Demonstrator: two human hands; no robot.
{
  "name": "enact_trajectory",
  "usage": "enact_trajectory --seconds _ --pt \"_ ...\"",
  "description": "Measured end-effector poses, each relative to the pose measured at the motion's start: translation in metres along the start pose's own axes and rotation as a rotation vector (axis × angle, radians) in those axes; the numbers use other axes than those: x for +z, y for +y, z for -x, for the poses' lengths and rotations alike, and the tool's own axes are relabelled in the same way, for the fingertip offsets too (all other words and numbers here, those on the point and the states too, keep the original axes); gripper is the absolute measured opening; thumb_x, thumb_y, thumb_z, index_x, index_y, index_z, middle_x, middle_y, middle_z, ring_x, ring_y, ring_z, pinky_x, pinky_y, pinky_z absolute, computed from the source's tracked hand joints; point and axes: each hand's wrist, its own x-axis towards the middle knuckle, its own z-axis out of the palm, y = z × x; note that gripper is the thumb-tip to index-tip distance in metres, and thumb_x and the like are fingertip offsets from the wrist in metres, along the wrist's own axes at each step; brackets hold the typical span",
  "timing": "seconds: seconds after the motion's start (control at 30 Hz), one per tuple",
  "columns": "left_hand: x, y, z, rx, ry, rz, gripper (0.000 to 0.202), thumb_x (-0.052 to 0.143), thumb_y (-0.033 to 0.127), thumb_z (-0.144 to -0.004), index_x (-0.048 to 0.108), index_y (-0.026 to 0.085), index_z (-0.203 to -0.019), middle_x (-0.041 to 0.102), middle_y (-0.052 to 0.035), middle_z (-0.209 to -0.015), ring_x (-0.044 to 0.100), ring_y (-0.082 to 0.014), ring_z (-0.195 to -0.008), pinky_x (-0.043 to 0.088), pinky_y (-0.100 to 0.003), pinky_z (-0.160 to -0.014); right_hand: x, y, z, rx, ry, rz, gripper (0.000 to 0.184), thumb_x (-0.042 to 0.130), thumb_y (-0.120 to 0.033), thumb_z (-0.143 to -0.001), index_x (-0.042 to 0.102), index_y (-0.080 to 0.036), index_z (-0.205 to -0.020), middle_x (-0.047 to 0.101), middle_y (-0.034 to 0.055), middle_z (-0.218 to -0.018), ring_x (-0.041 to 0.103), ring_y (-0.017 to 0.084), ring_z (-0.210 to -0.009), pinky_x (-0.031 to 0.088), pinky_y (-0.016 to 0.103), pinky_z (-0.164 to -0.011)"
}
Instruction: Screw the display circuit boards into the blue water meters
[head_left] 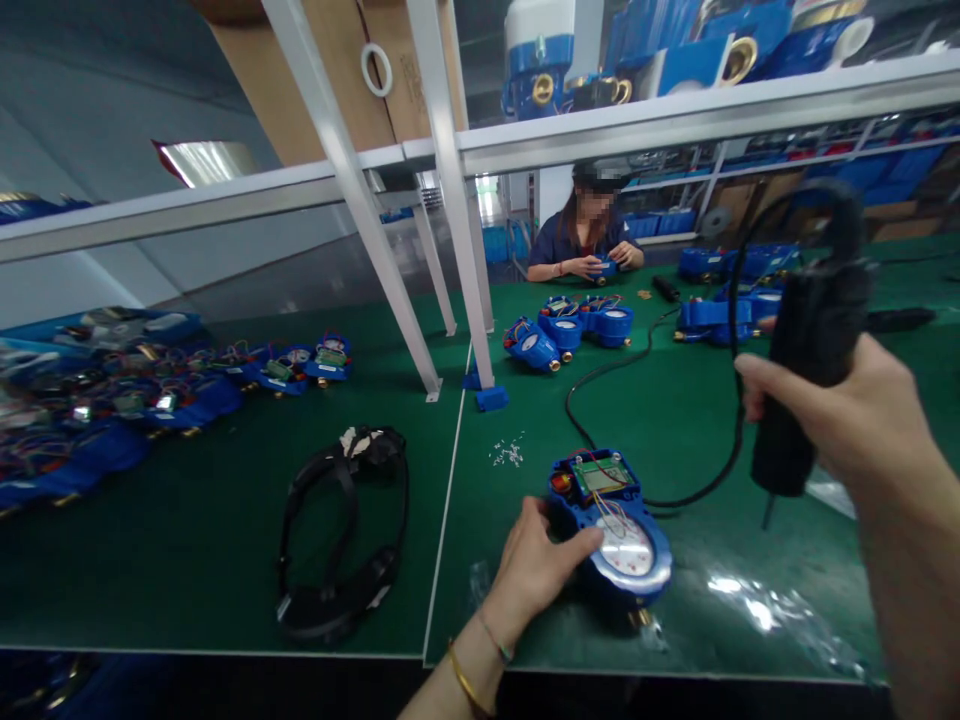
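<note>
A blue water meter (pixel 660 575) lies on the green table near its front edge, with its dial, green circuit board and thin wires exposed. My left hand (pixel 529 560) grips the meter's left side, thumb on the dial rim; its other fingers are partly hidden. In my right hand (pixel 862 410) is a black electric screwdriver (pixel 799 370), held upright above the table to the right of the meter. The screwdriver's bit points down, apart from the meter. A small scatter of tiny screws (pixel 510 455) lies behind the meter.
A black head strap (pixel 341 600) rests on the left. More blue meters (pixel 566 330) stand behind, and many crowd the far left. Metal shelf posts (pixel 461 220) rise midway. A black cable (pixel 574 400) loops across the table. Opposite, a co-worker (pixel 589 235) handles another meter.
</note>
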Motion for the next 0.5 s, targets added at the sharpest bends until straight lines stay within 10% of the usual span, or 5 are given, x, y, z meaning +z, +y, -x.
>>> enact_trajectory --seconds 0.07,0.23,0.5 --pt "0.010 -0.005 0.002 -0.119 -0.104 0.215 0.057 0.081 0.058 -0.058 0.067 0.012 -0.088 0.071 -0.0097 -0.087 0.062 -0.0234 -0.085 0.046 -0.032 -0.076 -0.013 0.042 0.006 0.101 -0.041 0.345 0.032 0.081 -0.040 -0.069 0.054 -0.023 -0.072 0.054 -0.0012 -0.048 0.049 0.018 -0.037 0.035 0.028 -0.037" --pt "0.026 0.006 -0.003 -0.251 -0.211 0.558 0.056 0.083 0.053 -0.052 0.076 0.006 -0.083 0.075 -0.0138 -0.084 0.065 -0.0216 -0.076 0.047 -0.030 -0.076 -0.007 0.125 0.040 0.261 -0.383 0.973 0.041 0.055 -0.047 -0.088 0.054 -0.017 -0.117 0.063 0.0092 -0.068 0.065 0.033 -0.064 0.046 0.038 -0.055" --pt "0.030 -0.004 -0.022 -0.311 -0.069 0.798 0.046 0.086 0.045 -0.050 0.073 0.009 -0.075 0.072 -0.0086 -0.072 0.061 -0.0162 -0.063 0.048 -0.028 -0.066 0.024 0.153 0.071 0.131 -0.526 1.151 0.054 0.036 -0.052 -0.094 0.053 -0.016 -0.130 0.061 0.0158 -0.093 0.064 0.036 -0.094 0.052 0.044 -0.067"
